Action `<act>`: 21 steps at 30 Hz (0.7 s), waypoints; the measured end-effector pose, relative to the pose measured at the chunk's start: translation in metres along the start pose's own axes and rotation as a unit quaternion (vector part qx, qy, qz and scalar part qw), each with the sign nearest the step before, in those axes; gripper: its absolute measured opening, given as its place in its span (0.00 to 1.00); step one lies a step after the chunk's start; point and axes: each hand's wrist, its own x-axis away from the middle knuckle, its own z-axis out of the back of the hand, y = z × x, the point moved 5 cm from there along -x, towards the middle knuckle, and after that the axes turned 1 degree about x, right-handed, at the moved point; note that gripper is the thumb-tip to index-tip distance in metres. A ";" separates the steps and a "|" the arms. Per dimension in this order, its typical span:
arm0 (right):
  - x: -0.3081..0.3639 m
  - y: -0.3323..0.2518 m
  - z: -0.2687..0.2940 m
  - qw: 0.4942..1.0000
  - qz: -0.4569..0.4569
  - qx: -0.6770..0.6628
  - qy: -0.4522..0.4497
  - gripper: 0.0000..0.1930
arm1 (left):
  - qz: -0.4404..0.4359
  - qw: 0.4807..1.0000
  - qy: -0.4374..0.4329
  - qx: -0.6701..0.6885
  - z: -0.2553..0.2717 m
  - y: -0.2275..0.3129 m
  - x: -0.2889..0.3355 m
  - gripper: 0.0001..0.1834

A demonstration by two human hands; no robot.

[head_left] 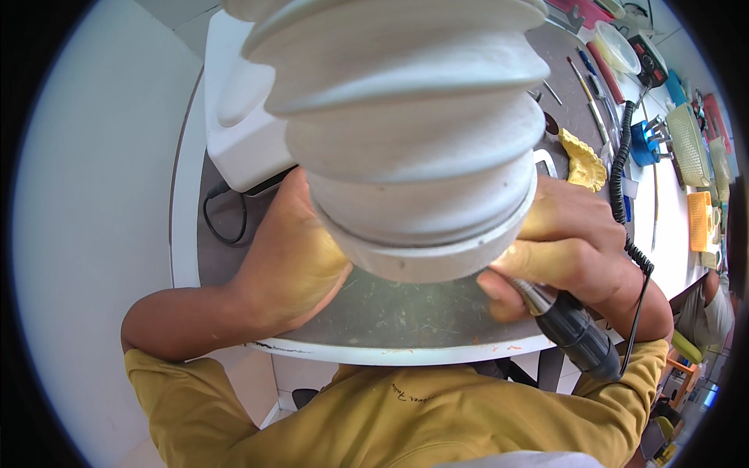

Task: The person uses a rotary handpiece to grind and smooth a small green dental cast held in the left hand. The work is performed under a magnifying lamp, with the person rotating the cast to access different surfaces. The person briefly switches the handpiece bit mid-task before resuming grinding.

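My right hand (566, 246) is closed around a handpiece (577, 331), a rotary grinding tool with a silver nose and a black body trailing a thin black cord. Its working tip is hidden behind a ribbed white suction hose (413, 171) that fills the upper middle of the picture. My left hand (312, 253) rests on the left side under the hose. Its fingers are out of sight behind the hose rim, so whatever it may hold does not show. To the right of the hose lies a yellow dental cast (583, 160).
A white machine (242, 144) with a black cable stands at the left of the grey table (390, 312). Along the right lie pens and brushes (589, 101), a coiled black cord (622, 160), a blue bur holder (644, 144) and plastic baskets (686, 144). Another person's arm (711, 287) shows far right.
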 end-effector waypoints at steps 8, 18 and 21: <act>-0.001 0.004 0.000 0.998 -0.006 0.063 0.010 0.15 | 0.009 0.997 -0.014 -0.079 0.003 -0.001 -0.001 0.18; -0.002 0.005 -0.002 1.000 0.010 0.026 0.013 0.16 | 0.000 0.966 0.028 -0.258 0.010 -0.001 0.003 0.19; -0.003 0.005 -0.005 0.999 0.015 0.029 0.023 0.17 | 0.003 0.966 0.025 -0.256 0.010 -0.004 0.002 0.19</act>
